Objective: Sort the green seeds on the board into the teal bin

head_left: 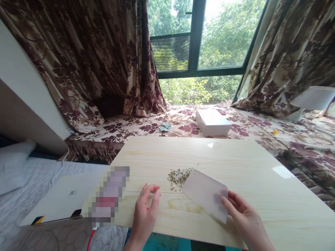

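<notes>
My right hand grips the near right end of a flat white plastic scraper with rounded corners, thumb on top and fingers behind. The scraper slants over the wood-grain table. Its far left edge meets a small spread pile of mixed green beans and white grains, and part of the pile may be hidden behind it. To the left of the pile, my left hand hovers over the tabletop near its front edge. Its fingers are loosely curved, with thumb and index slightly apart and nothing visible between them.
A blurred-out flat object with a red cable lies at the table's left edge. Beyond the table, a white box and a crumpled grey-green cloth rest on the floral window seat. Below the front edge is a teal container.
</notes>
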Tool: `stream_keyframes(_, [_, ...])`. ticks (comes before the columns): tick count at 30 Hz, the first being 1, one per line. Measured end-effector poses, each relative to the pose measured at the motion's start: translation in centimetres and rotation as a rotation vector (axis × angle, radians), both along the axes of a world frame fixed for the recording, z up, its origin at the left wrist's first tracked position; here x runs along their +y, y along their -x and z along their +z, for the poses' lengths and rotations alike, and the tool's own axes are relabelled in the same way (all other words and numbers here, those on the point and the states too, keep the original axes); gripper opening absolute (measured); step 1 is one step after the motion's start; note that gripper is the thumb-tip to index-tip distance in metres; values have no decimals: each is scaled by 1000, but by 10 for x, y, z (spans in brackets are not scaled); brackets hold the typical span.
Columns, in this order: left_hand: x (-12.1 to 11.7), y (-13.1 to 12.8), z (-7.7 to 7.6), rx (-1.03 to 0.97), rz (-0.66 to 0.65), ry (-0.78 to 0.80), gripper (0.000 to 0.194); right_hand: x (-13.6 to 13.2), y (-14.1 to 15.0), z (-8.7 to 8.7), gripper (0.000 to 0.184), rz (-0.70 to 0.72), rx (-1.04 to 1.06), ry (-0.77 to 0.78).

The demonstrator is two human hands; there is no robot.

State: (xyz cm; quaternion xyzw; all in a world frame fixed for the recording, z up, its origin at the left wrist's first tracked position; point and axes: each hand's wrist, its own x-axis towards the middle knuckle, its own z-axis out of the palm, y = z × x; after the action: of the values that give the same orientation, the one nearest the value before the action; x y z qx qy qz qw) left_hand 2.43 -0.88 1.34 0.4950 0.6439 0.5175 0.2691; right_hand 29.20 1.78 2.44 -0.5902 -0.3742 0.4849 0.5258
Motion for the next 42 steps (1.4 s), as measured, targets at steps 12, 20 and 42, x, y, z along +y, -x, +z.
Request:
stream_keyframes(12, [0, -1, 1, -12, 6, 13, 28, -6, -7, 12, 32, 63, -44, 9])
stream_keyframes(20, [1, -2, 5, -32, -1, -6, 27, -31, 20, 8, 31, 106, 36, 30])
stream_keyframes(42, [2, 1, 10, -108, -16, 11, 30, -26, 49, 21, 41, 321, 27, -23])
